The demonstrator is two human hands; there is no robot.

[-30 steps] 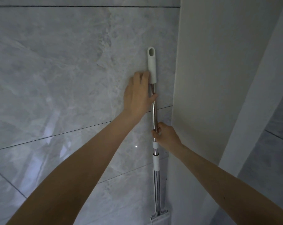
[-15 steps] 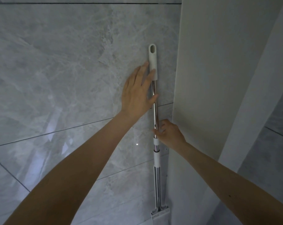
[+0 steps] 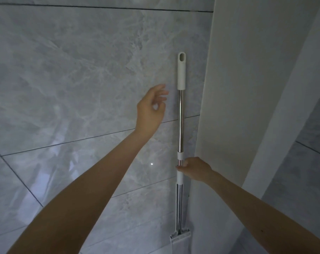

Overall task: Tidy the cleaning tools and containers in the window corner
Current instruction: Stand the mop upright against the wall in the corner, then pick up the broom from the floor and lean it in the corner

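Left hand (image 3: 152,109) has come off the mop handle (image 3: 181,114), fingers loose, empty | right hand (image 3: 196,168) pinches the lower collar, likely steadying it | mop upright against tiled wall (image 3: 73,79), beside the corner panel (image 3: 247,88), seemingly parked.

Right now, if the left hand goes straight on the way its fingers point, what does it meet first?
Probably the mop handle, just right of the left hand; if it passes in front, the wall. Depth is unclear.

No readable text, labels, brands or nos. anywhere — mop handle (image 3: 181,114), wall tiles (image 3: 73,70) incl.
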